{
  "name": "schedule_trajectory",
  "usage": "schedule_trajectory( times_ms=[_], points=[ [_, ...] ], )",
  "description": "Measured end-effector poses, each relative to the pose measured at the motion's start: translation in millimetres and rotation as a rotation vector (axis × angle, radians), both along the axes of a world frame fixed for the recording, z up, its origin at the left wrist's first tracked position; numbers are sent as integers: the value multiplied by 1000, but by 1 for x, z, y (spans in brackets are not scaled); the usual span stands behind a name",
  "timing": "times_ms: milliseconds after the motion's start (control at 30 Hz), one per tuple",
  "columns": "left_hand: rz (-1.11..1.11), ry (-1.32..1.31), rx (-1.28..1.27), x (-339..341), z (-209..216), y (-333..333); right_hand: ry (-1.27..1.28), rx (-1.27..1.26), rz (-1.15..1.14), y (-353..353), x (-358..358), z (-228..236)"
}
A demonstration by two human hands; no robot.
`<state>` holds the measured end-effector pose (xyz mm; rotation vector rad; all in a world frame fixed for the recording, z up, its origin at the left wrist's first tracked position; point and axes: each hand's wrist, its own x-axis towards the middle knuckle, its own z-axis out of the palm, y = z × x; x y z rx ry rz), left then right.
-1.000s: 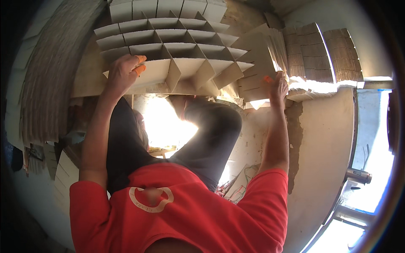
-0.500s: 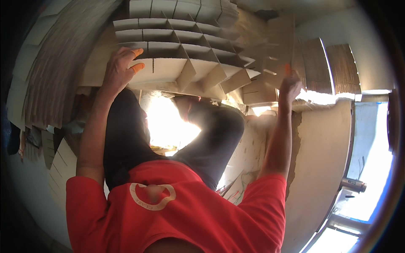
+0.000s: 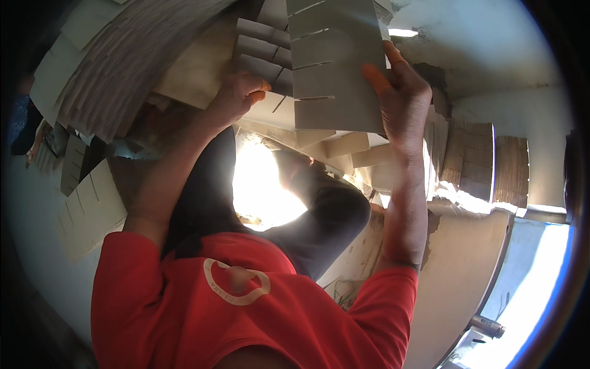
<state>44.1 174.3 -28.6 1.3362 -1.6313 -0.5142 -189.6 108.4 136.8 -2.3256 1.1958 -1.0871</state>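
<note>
My right hand (image 3: pixel 404 98) grips the right edge of a slotted grey cardboard sheet (image 3: pixel 341 67), with orange covers on the fingertips. The sheet stands raised in front of a cardboard divider grid (image 3: pixel 261 49) and hides much of it. Its slots run in from the left edge. At the grid's near left corner, my left hand (image 3: pixel 236 98) is closed, thumb and finger pinched at the edge of a divider strip; the exact contact is partly hidden. Crossing strips (image 3: pixel 347 144) of the grid show below the sheet.
A long stack of cardboard strips (image 3: pixel 135 55) stands at the left. More cardboard stacks (image 3: pixel 470 157) line the right side. A loose slotted sheet (image 3: pixel 92 206) leans at the lower left. My bent legs (image 3: pixel 326 215) lie below the grid, beside a bright sunlit patch.
My right hand has brought the cardboard sheet leftward, in front of the grid. My left hand has moved right, and its spread fingers have closed at the grid's edge. The view has shifted.
</note>
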Motion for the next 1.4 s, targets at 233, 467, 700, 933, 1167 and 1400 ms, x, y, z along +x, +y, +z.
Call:
schedule_trajectory(
  times_ms=[233,467,700,933,1167,1400],
  points=[
    [-7,17,-23,0,-3,-4,38,10,-8,-8,26,-16],
    [-2,62,-3,1,-3,-5,100,-6,-21,-10,33,-12],
    [-3,61,-21,0,-7,-7,118,18,56,-11,40,-31],
    [-14,85,-11,2,-5,-9,155,-65,105,-7,51,-20],
    [-2,88,11,1,-7,-10,135,-74,60,0,51,-24],
    [-31,125,2,0,-7,-6,138,-15,55,-1,47,-37]
  ],
)
